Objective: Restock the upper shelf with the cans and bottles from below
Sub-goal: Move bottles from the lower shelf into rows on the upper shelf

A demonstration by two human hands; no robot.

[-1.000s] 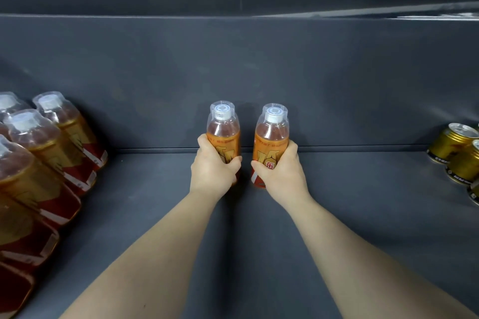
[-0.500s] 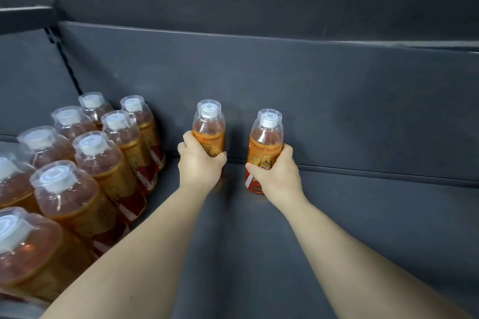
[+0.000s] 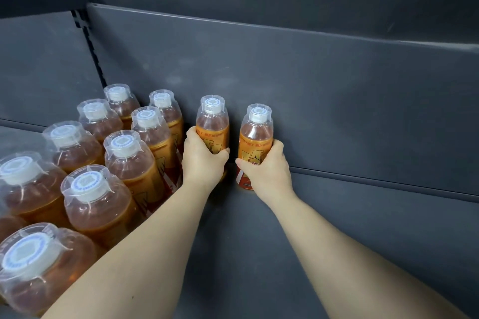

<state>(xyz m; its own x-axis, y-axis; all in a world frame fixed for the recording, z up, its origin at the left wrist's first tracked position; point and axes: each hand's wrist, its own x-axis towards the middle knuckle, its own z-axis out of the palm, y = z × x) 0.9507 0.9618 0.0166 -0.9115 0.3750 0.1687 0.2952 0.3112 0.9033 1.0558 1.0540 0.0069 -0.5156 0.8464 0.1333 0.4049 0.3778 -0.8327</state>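
Grips an orange-labelled drink bottle [image 3: 212, 128] in the left hand [image 3: 203, 163], with fingers curled round the far side of the label and thumb across the near side. Grips a second bottle [image 3: 256, 134] of the same kind in the right hand [image 3: 265, 167], likewise round the lower half of the label. Holds both upright, side by side but apart, at the back of the dark grey shelf [image 3: 337, 235], close to the back panel [image 3: 324, 90]. Cannot tell whether the bases already rest on the surface. Places them just right of the block of stocked bottles [image 3: 153, 142] on the shelf's left part.

As a judgement: could knock the nearest stocked bottle with the left knuckles or forearm, both just beside the rows, and topple it into its neighbours. Could tip either bottle by letting go before its base sits flat. Could leave a loose gap by setting down apart from the block.

Reaches forward with both forearms nearly straight, converging toward the back, with palms turned inward toward each other.
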